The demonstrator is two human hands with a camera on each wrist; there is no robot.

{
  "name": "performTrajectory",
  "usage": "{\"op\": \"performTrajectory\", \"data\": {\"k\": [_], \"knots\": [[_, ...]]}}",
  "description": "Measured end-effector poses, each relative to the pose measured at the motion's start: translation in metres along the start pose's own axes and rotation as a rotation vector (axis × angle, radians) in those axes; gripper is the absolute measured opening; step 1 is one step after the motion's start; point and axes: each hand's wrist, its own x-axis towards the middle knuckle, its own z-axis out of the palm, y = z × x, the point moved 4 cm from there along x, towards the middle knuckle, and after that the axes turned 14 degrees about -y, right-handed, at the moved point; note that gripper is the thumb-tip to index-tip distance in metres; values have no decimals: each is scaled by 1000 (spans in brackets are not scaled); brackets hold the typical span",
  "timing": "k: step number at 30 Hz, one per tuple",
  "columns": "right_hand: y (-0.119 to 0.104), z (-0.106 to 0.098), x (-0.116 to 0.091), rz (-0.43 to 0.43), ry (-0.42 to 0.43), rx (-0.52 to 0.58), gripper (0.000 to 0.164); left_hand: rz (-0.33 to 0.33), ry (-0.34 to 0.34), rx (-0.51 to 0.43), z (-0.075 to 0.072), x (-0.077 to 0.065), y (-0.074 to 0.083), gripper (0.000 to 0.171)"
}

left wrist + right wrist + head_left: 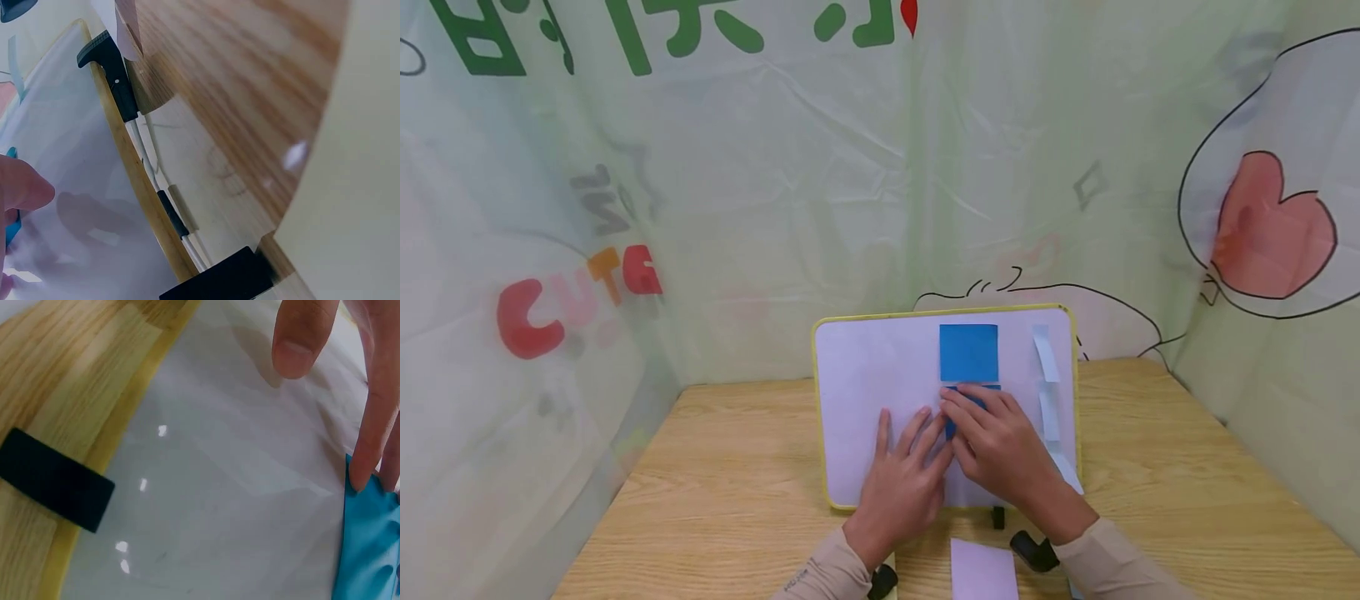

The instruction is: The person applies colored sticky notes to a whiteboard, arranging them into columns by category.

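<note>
A blue paper square [968, 353] sits on the upper part of a white board [865, 375] with a yellow rim. Just below it is a second blue square [365, 544], largely covered by hands in the head view. My right hand [1000, 437] lies over this lower square, its fingertips at the upper left edge. To its left my left hand [904, 483] rests on the board with fingers spread, the fingertips nearest the square close to the right hand. In the right wrist view, a fingertip [362, 472] touches the square's corner.
Light blue paper strips [1047, 354] hang along the board's right side. A lilac sheet [983, 571] lies on the wooden table [730, 467] in front. A black foot [997, 517] shows under the board's lower edge. Printed plastic sheeting [790, 200] surrounds the table.
</note>
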Motion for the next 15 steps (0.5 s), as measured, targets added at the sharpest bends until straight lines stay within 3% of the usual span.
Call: {"op": "performTrajectory", "data": {"k": [5,10,15], "knots": [[3,-1,-2,16,-8,-13,53,-8,0,7,-1,0,1,50],[7,-3,-6,21,-1,-20,49,-6,42,10,-2,1,1,48],[9,-6,-9,37,1,-27,44,-22,-20,-5,-1,0,1,46]]}}
